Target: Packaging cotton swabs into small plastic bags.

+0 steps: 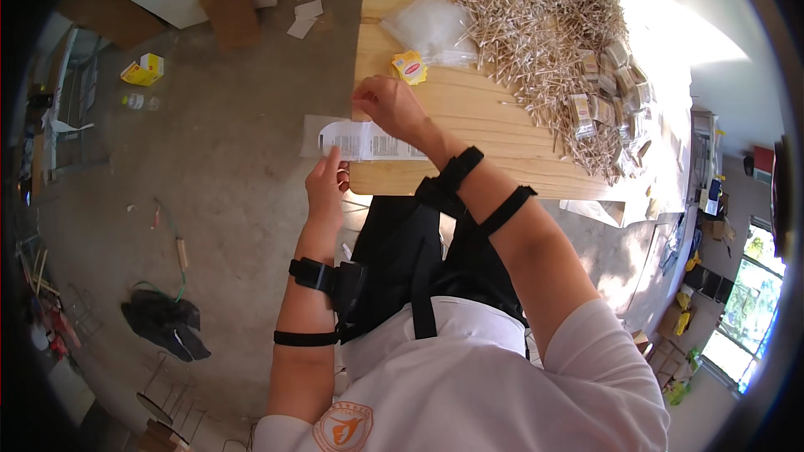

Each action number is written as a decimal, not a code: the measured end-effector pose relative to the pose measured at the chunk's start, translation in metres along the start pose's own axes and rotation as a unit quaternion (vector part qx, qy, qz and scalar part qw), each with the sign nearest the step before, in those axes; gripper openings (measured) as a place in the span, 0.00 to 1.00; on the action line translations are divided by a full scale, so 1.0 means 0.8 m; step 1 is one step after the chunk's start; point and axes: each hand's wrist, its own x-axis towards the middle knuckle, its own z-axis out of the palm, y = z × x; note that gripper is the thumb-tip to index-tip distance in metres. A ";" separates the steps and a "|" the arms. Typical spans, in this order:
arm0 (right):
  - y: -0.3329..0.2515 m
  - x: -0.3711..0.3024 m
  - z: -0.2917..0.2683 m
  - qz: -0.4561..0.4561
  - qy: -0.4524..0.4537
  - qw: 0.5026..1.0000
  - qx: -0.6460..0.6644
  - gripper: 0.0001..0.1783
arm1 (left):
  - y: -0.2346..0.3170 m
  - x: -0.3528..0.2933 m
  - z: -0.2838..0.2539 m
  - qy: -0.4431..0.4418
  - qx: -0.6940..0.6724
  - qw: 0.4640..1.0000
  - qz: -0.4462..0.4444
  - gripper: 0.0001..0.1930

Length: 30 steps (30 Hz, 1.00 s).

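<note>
A white printed slip (pixel 385 146) with a rounded end lies at the left edge of the wooden table (pixel 469 117), its end jutting past that edge. Clear film (pixel 311 134) shows around the jutting end. My left hand (pixel 325 186) pinches the slip's near edge, thumb on top, other fingers curled below the table edge. Just above the slip, my right hand (pixel 392 107) is closed with curled fingers; whatever they may hold is hidden. Beyond it sits a small stack of yellow cards (pixel 409 68), with clear plastic bags (pixel 431 25) lying behind.
A large heap of cotton swabs (pixel 536 25) covers the table's far right, with several filled packs (pixel 599 109) along its right side. On the floor to the left are a yellow box (pixel 144 70), white cards (pixel 306 18), brown cardboard (pixel 229 15) and a dark cloth (pixel 163 322).
</note>
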 end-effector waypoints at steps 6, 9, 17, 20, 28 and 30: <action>-0.025 -0.076 0.024 0.052 0.165 0.985 -0.008 0.06 | -0.002 -0.011 0.022 0.086 -0.049 0.994 0.037 0.12; -0.036 -0.090 0.031 0.103 0.193 0.976 -0.012 0.06 | -0.009 -0.005 0.013 0.050 -0.038 0.996 0.061 0.11; -0.076 -0.116 0.069 0.313 0.162 0.934 0.061 0.10 | -0.009 -0.016 0.021 0.027 -0.021 0.998 0.057 0.11; -0.060 -0.113 0.076 0.320 0.190 0.927 0.038 0.09 | -0.009 -0.012 0.020 0.021 -0.065 0.997 0.045 0.12; -0.065 -0.104 0.070 0.321 0.220 0.919 0.071 0.13 | -0.014 -0.008 0.012 0.006 -0.037 0.998 0.050 0.14; -0.064 -0.099 0.070 0.325 0.198 0.922 0.077 0.13 | -0.012 -0.009 0.017 0.018 -0.049 0.997 0.053 0.14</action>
